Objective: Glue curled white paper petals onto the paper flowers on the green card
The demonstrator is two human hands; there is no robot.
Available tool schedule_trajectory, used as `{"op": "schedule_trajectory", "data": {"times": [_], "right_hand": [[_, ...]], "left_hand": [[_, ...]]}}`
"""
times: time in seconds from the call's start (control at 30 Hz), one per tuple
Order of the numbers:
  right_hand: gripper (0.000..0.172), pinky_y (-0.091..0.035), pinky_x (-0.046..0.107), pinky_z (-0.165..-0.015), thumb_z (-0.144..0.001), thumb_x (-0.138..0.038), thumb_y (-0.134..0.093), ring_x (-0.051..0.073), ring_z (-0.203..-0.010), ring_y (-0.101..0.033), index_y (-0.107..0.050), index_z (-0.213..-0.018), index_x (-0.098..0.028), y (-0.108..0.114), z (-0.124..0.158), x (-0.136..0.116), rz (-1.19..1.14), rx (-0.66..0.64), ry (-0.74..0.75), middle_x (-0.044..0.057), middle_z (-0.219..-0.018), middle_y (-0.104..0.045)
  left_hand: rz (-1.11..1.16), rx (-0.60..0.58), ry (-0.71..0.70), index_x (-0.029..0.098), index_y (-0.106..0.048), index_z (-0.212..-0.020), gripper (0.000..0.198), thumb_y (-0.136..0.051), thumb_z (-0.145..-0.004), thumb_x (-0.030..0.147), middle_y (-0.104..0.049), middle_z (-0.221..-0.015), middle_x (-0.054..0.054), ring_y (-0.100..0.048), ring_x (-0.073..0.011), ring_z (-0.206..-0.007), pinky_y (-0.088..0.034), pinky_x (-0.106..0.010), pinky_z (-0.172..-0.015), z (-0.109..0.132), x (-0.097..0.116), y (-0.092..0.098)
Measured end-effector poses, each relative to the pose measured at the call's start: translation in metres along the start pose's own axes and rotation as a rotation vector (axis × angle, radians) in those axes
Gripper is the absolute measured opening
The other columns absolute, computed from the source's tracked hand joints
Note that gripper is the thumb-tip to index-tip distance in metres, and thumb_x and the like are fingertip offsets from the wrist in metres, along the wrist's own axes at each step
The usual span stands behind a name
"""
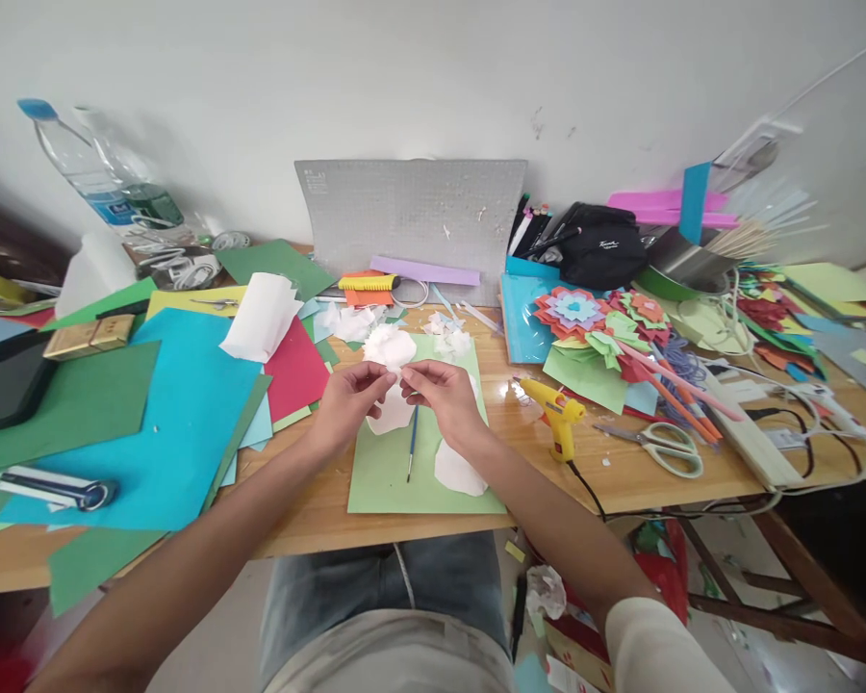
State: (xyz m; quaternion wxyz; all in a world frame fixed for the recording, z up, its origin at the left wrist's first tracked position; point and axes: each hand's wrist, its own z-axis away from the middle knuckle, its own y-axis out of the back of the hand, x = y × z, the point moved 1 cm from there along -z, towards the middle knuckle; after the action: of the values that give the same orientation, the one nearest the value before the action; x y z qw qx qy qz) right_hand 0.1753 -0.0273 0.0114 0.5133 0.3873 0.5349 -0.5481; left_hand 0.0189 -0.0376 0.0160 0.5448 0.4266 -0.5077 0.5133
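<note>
My left hand (pixel 350 397) and my right hand (pixel 444 397) meet over a light green sheet (pixel 375 486), thumbs and fingertips pinched close together. What they pinch, if anything, is too small to make out. Just beyond the fingertips is a ruffled white paper piece (pixel 388 344); whether the fingers touch it I cannot tell. Under my left hand lies a flat white paper piece (pixel 388 416). Another white piece (pixel 458 472) rests partly beneath my right wrist. Between the hands, a thin blue-handled brush (pixel 412 445) lies on the green sheet.
Coloured paper (pixel 194 385), a white paper roll (pixel 260 316) and a stapler (pixel 58 488) lie left. Right are a yellow glue gun (pixel 559 414), scissors (pixel 660 448), paper flowers (pixel 577 313) and cables. A grey cutting mat (pixel 411 212) leans against the wall.
</note>
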Motion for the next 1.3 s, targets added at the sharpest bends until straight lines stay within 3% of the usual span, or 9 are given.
{"op": "schedule_trajectory", "data": {"times": [0.43,0.6,0.7,0.83,0.97,1.03,1.07,1.2,1.3], "right_hand": [[0.028,-0.052,0.027,-0.063,-0.07,-0.046,-0.076,0.011,-0.062,-0.059,-0.07,-0.076,-0.02,-0.001,-0.001,0.004,0.026,0.029,0.046,0.0,-0.068,-0.064],[0.029,-0.053,0.028,-0.065,-0.078,-0.049,-0.069,0.015,-0.068,-0.062,-0.07,-0.085,-0.02,0.003,0.0,-0.007,0.144,0.07,0.218,0.002,-0.074,-0.067],[0.027,-0.054,0.031,-0.067,-0.087,-0.046,-0.061,0.016,-0.07,-0.063,-0.069,-0.086,-0.021,0.014,0.02,-0.033,0.248,0.214,0.421,0.003,-0.075,-0.067],[0.022,-0.052,0.035,-0.063,-0.09,-0.038,-0.057,0.018,-0.064,-0.062,-0.068,-0.08,-0.023,0.052,0.069,-0.067,0.429,0.56,0.789,0.003,-0.07,-0.065],[0.014,-0.051,0.038,-0.063,-0.085,-0.031,-0.062,0.018,-0.058,-0.059,-0.068,-0.077,-0.022,0.115,0.118,-0.054,0.451,1.034,1.087,0.0,-0.066,-0.062],[0.017,-0.05,0.034,-0.061,-0.087,-0.032,-0.061,0.016,-0.057,-0.057,-0.067,-0.076,-0.021,0.145,0.134,-0.032,0.494,1.155,0.933,-0.001,-0.066,-0.061],[0.019,-0.05,0.034,-0.062,-0.087,-0.034,-0.061,0.017,-0.061,-0.059,-0.068,-0.078,-0.019,0.156,0.137,-0.021,0.569,1.12,0.799,0.001,-0.068,-0.061],[0.036,-0.054,0.034,-0.07,-0.083,-0.046,-0.065,0.021,-0.079,-0.065,-0.069,-0.102,-0.016,0.176,0.131,0.011,0.897,0.823,0.421,0.009,-0.094,-0.07],[0.042,-0.05,0.032,-0.066,-0.08,-0.055,-0.065,0.018,-0.069,-0.06,-0.069,-0.093,-0.016,0.176,0.111,0.016,1.085,0.684,0.307,0.008,-0.086,-0.069]], "left_hand": [[0.029,0.011,0.018,0.017,-0.067,-0.082,0.033,-0.075,-0.073,0.047,-0.054,-0.064,0.002,-0.047,-0.0094,-0.058,-0.041,-0.02,-0.046,0.0,-0.003,-0.003],[-0.059,0.055,-0.015,0.017,-0.067,-0.08,0.034,-0.074,-0.073,0.05,-0.054,-0.062,0.002,-0.048,-0.0096,-0.055,-0.042,-0.022,-0.047,-0.004,-0.002,0.006],[-0.182,0.137,-0.085,0.017,-0.067,-0.081,0.034,-0.072,-0.074,0.05,-0.057,-0.062,0.002,-0.046,-0.0093,-0.051,-0.04,-0.024,-0.048,-0.01,-0.004,0.017],[-0.298,0.203,-0.144,0.017,-0.069,-0.084,0.032,-0.07,-0.077,0.048,-0.061,-0.066,0.0,-0.047,-0.0104,-0.053,-0.038,-0.024,-0.051,-0.018,-0.007,0.03],[-0.343,0.25,-0.147,0.018,-0.07,-0.083,0.027,-0.068,-0.078,0.044,-0.061,-0.068,-0.001,-0.047,-0.0111,-0.055,-0.039,-0.024,-0.052,-0.022,-0.007,0.033],[-0.355,0.259,-0.145,0.018,-0.07,-0.082,0.026,-0.068,-0.078,0.043,-0.061,-0.068,-0.001,-0.047,-0.0112,-0.056,-0.039,-0.024,-0.053,-0.023,-0.007,0.032],[-0.357,0.26,-0.147,0.018,-0.07,-0.082,0.026,-0.067,-0.078,0.043,-0.061,-0.068,-0.001,-0.047,-0.0113,-0.057,-0.039,-0.024,-0.053,-0.024,-0.008,0.032],[-0.356,0.282,-0.169,0.018,-0.069,-0.082,0.026,-0.067,-0.078,0.043,-0.06,-0.068,-0.001,-0.048,-0.0118,-0.059,-0.04,-0.024,-0.054,-0.028,-0.011,0.034],[-0.336,0.299,-0.161,0.018,-0.069,-0.082,0.027,-0.067,-0.077,0.044,-0.059,-0.067,0.0,-0.048,-0.0118,-0.058,-0.04,-0.023,-0.054,-0.031,-0.014,0.037]]}}
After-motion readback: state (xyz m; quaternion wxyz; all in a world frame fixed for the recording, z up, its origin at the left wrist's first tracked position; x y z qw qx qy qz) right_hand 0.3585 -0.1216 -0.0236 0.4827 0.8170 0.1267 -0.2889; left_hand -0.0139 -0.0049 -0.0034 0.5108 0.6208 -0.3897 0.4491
